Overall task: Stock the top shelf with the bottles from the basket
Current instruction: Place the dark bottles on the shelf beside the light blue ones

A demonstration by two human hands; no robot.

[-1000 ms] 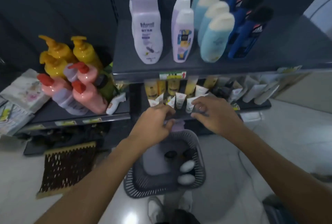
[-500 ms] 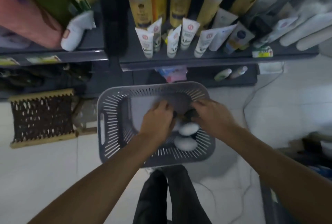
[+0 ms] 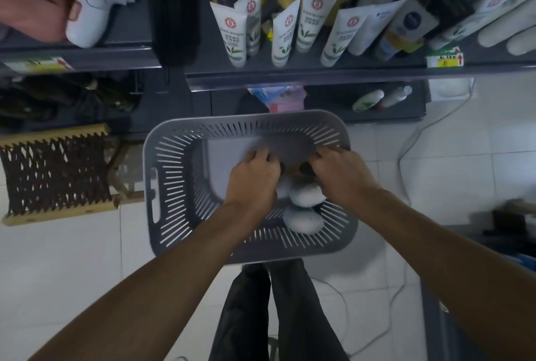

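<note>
Four bottles at least sit in the basket (image 3: 179,183), so stocking is unfinished: pale-capped bottles (image 3: 306,195) toward its right wall, dark-capped bottles (image 3: 305,170) mid-basket. The left hand (image 3: 252,179) and right hand (image 3: 343,176) curl over these; whether they actually grip them I cannot tell

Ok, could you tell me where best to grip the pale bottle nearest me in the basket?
Probably from above: the pale bottle seems to stand upright, rounded cap up. Pinch the cap across its free left and right sides; another bottle crowds its far side.
</note>
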